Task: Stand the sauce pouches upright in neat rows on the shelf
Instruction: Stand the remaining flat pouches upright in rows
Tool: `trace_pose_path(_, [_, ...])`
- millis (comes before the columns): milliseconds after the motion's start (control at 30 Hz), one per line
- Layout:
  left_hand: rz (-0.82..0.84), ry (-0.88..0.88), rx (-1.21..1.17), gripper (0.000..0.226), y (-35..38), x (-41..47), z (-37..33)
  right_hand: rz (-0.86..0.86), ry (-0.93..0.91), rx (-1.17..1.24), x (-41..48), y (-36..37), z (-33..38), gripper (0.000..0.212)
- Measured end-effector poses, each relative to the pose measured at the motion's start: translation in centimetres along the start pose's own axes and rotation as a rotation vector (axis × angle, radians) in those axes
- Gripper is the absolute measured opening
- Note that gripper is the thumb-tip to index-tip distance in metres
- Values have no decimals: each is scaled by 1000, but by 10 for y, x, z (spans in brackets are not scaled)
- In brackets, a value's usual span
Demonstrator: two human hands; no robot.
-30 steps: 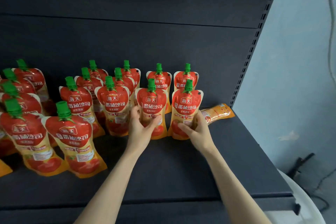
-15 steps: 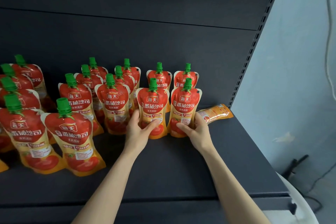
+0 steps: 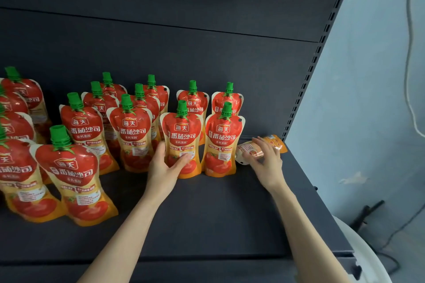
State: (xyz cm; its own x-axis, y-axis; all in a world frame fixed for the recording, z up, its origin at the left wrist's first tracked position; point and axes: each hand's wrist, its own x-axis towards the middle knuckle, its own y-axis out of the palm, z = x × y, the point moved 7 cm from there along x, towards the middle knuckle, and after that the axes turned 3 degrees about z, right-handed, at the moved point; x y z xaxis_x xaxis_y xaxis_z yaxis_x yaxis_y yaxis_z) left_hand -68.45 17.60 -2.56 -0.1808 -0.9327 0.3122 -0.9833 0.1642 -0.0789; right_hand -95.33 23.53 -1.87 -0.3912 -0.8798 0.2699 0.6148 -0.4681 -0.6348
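Observation:
Several red and orange tomato sauce pouches with green caps stand upright in rows on the dark shelf (image 3: pixel 218 213). My left hand (image 3: pixel 164 163) grips the lower part of one front pouch (image 3: pixel 181 135), thumb on its left side and fingers across its front. Right beside it stands another front pouch (image 3: pixel 222 142), untouched. My right hand (image 3: pixel 266 161) reaches over a pouch lying flat (image 3: pixel 250 150) at the shelf's right end, fingers curling onto it.
The perforated upright (image 3: pixel 305 85) of the shelving borders the right end. A pale blue wall (image 3: pixel 368 99) lies beyond it, with cables. A white round object (image 3: pixel 368 255) sits at the lower right below the shelf edge.
My right hand has left the right front pouch and moved right onto the lying pouch. My left hand stays on its pouch. The view has shifted slightly.

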Motion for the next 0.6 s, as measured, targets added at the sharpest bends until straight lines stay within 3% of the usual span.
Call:
trace_pose_path(133, [7,3,-1,51,0,1,1,190,-3,-437,4,13,-15,64])
trace_pose_path(467, [16,9,2,50,0,0,2,-15,-48,-649,-11,-12,-9,54])
trace_pose_path(600, [27,17,5,51,0,-3,2,74,-27,-577,-12,-15,-13,55])
